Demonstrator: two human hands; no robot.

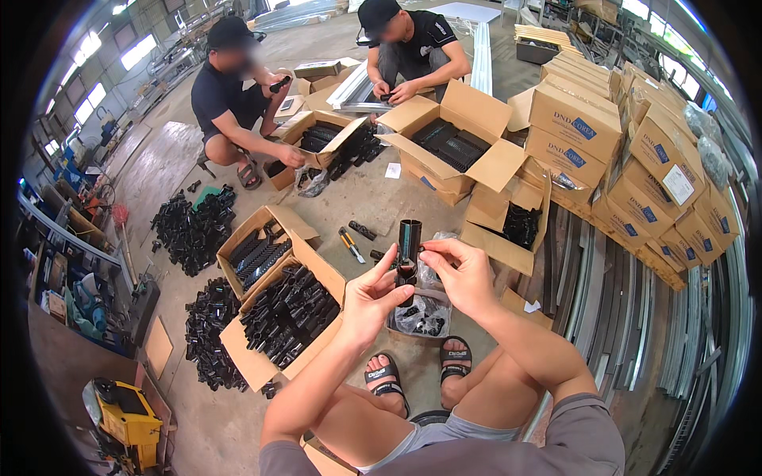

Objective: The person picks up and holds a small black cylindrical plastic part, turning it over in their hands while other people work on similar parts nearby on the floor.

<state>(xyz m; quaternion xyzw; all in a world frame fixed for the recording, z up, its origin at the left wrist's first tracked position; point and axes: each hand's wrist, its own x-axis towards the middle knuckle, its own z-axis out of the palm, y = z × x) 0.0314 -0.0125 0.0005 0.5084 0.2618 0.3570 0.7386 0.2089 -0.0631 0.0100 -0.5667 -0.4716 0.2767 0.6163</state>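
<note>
A glossy black tubular part (409,236) stands upright between my hands, its hollow end facing up. My left hand (371,295) is closed around its lower portion, thumb on the near side. With thumb and forefinger, my right hand (462,274) pinches a small black piece (421,249) against the tube's right side; the fingers hide most of it. Just below the hands sits a small box holding a clear plastic bag (421,319) with small black pieces inside. To the left, an open carton (230,349) is filled with similar black parts (290,313).
A yellow-handled utility knife (351,244) lies on the floor ahead. Loose black parts (193,230) are heaped at left. Two people (226,103) crouch opposite, handling black parts by open cartons (496,170). Stacked cartons (575,119) and long metal profiles (611,293) line the right.
</note>
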